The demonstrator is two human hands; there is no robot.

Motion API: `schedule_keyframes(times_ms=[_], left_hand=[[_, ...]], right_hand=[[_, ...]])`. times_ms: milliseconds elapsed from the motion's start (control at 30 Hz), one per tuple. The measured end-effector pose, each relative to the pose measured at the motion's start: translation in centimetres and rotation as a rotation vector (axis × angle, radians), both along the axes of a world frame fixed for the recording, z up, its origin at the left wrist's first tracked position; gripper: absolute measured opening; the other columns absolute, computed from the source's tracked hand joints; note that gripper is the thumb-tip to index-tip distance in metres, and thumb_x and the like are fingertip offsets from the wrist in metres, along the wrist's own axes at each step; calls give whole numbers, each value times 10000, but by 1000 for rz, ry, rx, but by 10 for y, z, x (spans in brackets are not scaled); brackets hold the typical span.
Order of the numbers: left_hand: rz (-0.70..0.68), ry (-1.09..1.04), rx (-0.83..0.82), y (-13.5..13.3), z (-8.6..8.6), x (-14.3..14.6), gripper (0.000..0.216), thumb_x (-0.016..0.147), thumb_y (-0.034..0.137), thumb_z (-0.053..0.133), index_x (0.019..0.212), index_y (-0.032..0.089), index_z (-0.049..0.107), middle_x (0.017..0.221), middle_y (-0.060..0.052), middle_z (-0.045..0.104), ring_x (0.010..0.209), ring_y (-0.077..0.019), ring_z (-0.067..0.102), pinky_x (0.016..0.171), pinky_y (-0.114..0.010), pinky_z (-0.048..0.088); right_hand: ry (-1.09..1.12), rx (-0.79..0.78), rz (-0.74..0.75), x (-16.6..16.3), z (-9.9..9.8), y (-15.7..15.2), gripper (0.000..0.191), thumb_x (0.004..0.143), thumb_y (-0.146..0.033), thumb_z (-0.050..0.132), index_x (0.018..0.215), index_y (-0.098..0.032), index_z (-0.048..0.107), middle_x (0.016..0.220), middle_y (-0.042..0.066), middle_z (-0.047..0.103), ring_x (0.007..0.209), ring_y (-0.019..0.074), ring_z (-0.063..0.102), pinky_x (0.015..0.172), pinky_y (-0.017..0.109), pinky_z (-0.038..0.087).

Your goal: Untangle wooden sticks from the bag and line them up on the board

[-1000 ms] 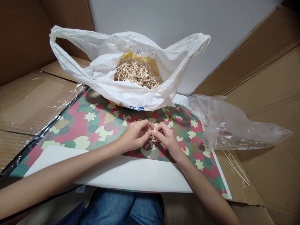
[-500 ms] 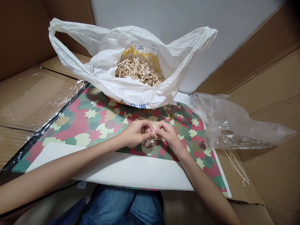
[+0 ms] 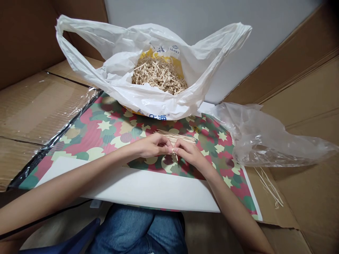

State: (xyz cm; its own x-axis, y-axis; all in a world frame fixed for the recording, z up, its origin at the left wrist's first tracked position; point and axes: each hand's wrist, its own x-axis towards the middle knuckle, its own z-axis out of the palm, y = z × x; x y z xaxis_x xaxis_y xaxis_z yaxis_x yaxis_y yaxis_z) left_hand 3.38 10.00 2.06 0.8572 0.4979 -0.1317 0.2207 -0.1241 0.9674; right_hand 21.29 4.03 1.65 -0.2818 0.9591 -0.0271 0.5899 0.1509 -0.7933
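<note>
My left hand [image 3: 156, 145] and my right hand [image 3: 188, 150] meet over the patterned board, both closed with thumb and forefinger pinched. Between the fingertips they hold a thin pale strand [image 3: 176, 156], looped or knotted, with a short end hanging below the fingers. Behind and partly under my hands lies a bundle of straight pale strands [image 3: 182, 137], side by side. Beyond them stands a white plastic bag [image 3: 116, 86], wide at the top, holding a heap of small knotted strands [image 3: 159, 73].
The camouflage-patterned sheet [image 3: 100, 137] covers the work surface, with a white strip [image 3: 159, 190] along its near edge. A clear plastic bag [image 3: 265, 137] lies at right, beside a few loose strands [image 3: 270, 187] on cardboard. Cardboard walls [image 3: 304, 95] rise at the sides.
My fingers have shifted slightly at the looped strand, and its short end now hangs lower toward me. More of the bundle behind shows. The whole view has shifted a little.
</note>
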Motion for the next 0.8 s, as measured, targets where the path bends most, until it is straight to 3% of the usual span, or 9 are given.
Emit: schedule_keyframes(times_ms=[67, 167, 333, 500, 600, 800], left_hand=[[-2, -23, 10, -2, 1, 0, 259, 761, 369, 564, 745, 110, 572, 655, -7, 571, 594, -100, 498, 528, -188, 366], [30, -67, 164, -6, 1, 1, 240, 804, 339, 512, 800, 109, 580, 726, -31, 600, 643, -114, 518, 566, -199, 383], [101, -81, 670, -9, -1, 1, 192, 849, 273, 434, 816, 137, 566, 759, -35, 563, 686, -124, 486, 617, -223, 353], [131, -19, 1079, -9, -2, -1, 180, 851, 266, 419, 856, 160, 564, 826, -59, 521, 761, -166, 447, 685, -286, 310], [73, -24, 1136, -9, -2, -2, 183, 852, 228, 394, 809, 148, 554, 794, -59, 507, 724, -158, 433, 666, -281, 312], [33, -92, 1039, -8, -3, -2, 154, 803, 170, 418, 798, 140, 569, 740, -53, 503, 691, -148, 446, 629, -252, 335]], right_hand=[[114, -74, -25, 1, -3, 0, 163, 799, -265, 448, 655, -191, 468, 622, -27, 518, 616, 124, 474, 583, 242, 343], [329, -202, -45, 1, -4, -1, 166, 784, -264, 436, 636, -193, 452, 596, -25, 520, 586, 122, 482, 562, 241, 367], [539, -360, -75, -1, 0, -2, 184, 765, -271, 449, 597, -199, 431, 548, -20, 504, 558, 123, 478, 545, 241, 399], [538, -351, -86, 1, -1, -2, 172, 764, -249, 435, 600, -201, 450, 568, -16, 502, 558, 121, 492, 549, 243, 417], [546, -337, -73, 0, -1, -2, 181, 768, -234, 430, 593, -197, 459, 567, -21, 501, 556, 114, 489, 557, 235, 411], [566, -331, -46, -1, -1, -3, 194, 774, -223, 445, 584, -188, 462, 567, -23, 503, 547, 104, 461, 537, 225, 378]])
